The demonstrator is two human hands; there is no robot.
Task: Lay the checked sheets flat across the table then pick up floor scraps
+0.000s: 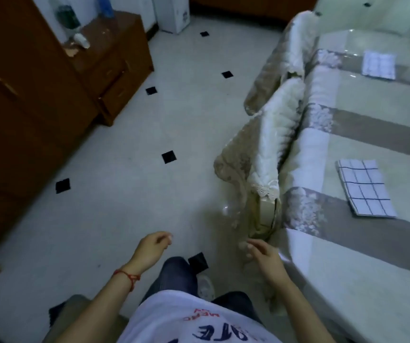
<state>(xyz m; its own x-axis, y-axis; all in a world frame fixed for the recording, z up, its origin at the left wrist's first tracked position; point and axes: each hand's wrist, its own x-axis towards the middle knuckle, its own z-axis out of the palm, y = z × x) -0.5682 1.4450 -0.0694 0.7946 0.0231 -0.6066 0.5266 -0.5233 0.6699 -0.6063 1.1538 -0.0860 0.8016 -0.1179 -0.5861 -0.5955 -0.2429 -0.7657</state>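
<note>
Item: person standing beside the table (362, 280), looking down at the floor (129, 199).

Checked sheets: two, both lying flat on the table. Near sheet (366, 190) sits toward the table's near end; far sheet (379, 65) lies well beyond it. The laying step looks done.

Hands: left hand (150, 250) hangs over the floor left of the table, fingers loosely curled, holding nothing visible. Right hand (263, 256) hovers just beside the table's near corner, fingers relaxed, also empty.

Step in hand, by judgement: collecting floor scraps. No scrap can be made out from here; the black squares (169, 157) left of the table appear to be tile insets, not litter. Advice: bend low, scan along the table's foot and under the chairs, pinch small pieces with fingertips, and avoid snagging the lace.

Surface: table under a glossy clear cover over a striped, flowered cloth.

Room: two chairs (270, 144) with lace covers pushed against the table's left edge; brown wooden cabinet (26, 100) well left of the table; pale tiled floor between.
</note>
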